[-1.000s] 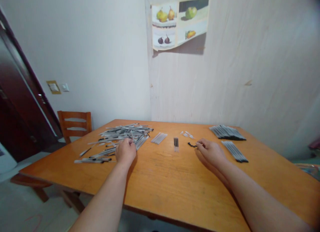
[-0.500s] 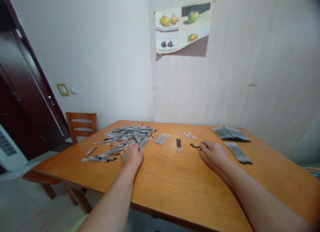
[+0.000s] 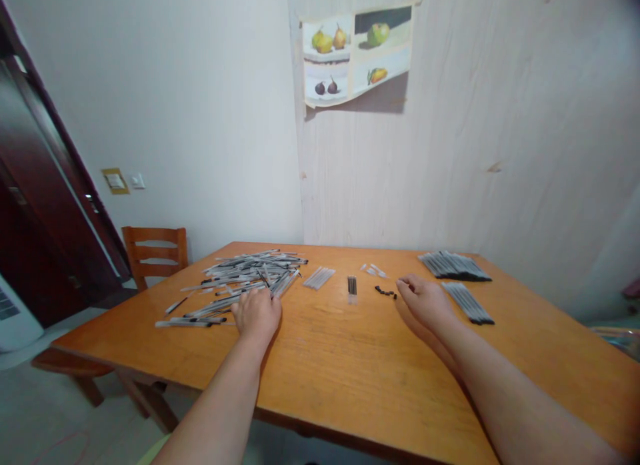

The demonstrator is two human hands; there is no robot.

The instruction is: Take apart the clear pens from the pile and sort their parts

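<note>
My left hand (image 3: 257, 313) rests at the near right edge of a loose pile of pens (image 3: 255, 271), clear-barrelled with black parts. Its fingers curl downward; whatever they grip is hidden beneath them. My right hand (image 3: 425, 298) hovers low over the table, beside a short row of small black pen plugs (image 3: 385, 291). Its thumb and forefinger are loosely bent, with nothing visible between them. Left of the plugs lie several dark pen refills (image 3: 353, 286) side by side. Clear pen tubes (image 3: 319, 277) lie farther left, and small whitish cone-shaped pieces (image 3: 374, 271) lie behind the plugs.
Two flat groups of black-ended pens, a far group (image 3: 455, 266) and a nearer group (image 3: 468, 303), lie right of my right hand on the wooden table (image 3: 320, 365). A wooden chair (image 3: 155, 251) stands beyond the left edge. Behind the table is a wall with a fruit poster (image 3: 356, 58).
My right hand has come slightly away from the row of black plugs, and the end plug now shows apart from the fingers. My left hand stays by the pile. The view has turned slightly right.
</note>
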